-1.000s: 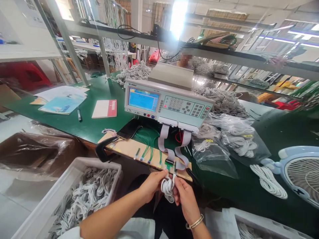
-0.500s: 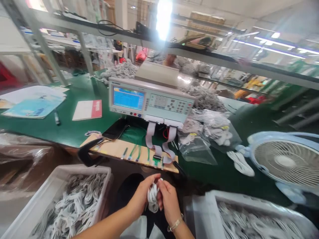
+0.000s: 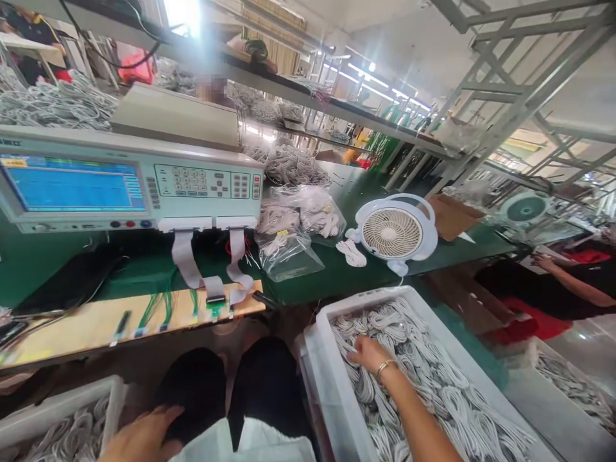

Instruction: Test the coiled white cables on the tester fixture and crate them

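Observation:
In the head view, my right hand (image 3: pixel 371 357) is inside the right white bin (image 3: pixel 332 333), over coiled grey-white cables (image 3: pixel 409 350). Its fingers are curled against a cable bundle at the bin's left side; the fingertips are partly hidden. My left hand (image 3: pixel 147 433) is low in the picture beside the left white bin (image 3: pixel 113 401), with its fingers apart and nothing visible in them. More coiled cables (image 3: pixel 67 436) lie in that left bin.
A tester with a blue screen (image 3: pixel 77 186) stands on the green table, its ribbon cables (image 3: pixel 185 260) running to a wooden board (image 3: pixel 86 327). Bagged cables (image 3: pixel 283 237), a white cable bundle (image 3: pixel 351 253) and a fan (image 3: pixel 392 234) are to the right. Another person's arm (image 3: pixel 572 279) shows far right.
The view has swung right. My hands, earlier together around a cable bundle, have parted: the right into the right bin, the left down beside the left bin. That bundle has left both hands' earlier hold.

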`<act>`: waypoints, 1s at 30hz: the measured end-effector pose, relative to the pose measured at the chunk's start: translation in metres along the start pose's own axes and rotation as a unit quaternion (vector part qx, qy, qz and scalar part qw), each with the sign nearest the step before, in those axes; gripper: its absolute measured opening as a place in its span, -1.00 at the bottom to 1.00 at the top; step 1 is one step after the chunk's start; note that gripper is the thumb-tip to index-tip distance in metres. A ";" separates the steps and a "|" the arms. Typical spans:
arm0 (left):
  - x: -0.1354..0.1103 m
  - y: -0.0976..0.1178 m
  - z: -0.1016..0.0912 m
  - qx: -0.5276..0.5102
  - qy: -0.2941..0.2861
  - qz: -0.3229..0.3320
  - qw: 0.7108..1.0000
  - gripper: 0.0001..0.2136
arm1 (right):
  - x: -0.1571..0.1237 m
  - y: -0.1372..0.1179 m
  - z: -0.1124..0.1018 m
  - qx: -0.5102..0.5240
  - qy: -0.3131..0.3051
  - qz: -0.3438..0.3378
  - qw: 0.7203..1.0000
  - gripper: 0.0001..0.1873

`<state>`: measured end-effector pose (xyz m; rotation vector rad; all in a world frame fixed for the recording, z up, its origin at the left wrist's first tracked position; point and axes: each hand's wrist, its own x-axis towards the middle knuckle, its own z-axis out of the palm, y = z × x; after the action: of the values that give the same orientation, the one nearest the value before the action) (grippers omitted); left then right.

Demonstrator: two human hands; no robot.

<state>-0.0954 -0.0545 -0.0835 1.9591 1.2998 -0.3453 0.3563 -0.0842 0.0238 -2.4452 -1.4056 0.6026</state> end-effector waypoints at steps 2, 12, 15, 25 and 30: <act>0.007 0.030 -0.011 -0.012 0.036 0.029 0.999 -0.53 | -0.001 0.014 0.011 -0.015 -0.001 0.004 1.000 -0.85; 0.013 0.113 -0.050 -0.342 -0.053 0.142 0.928 -0.67 | -0.025 -0.029 -0.032 0.202 -0.025 0.007 0.979 -0.79; 0.016 0.132 -0.059 -0.528 -0.106 0.161 0.827 -0.66 | -0.036 -0.081 -0.008 0.368 -0.163 -0.036 0.915 -0.76; -0.014 0.120 -0.083 -0.779 -0.220 0.085 0.581 -0.60 | -0.055 -0.178 0.053 0.185 -0.039 -0.509 0.840 -0.74; -0.007 0.115 -0.069 -0.778 -0.013 0.091 0.621 -0.71 | -0.052 -0.192 0.075 0.227 -0.031 -0.366 0.902 -0.87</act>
<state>-0.0095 -0.0342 0.0180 0.4825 0.7285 0.7073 0.1518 -0.0326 0.0494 -1.4025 -1.8004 0.7085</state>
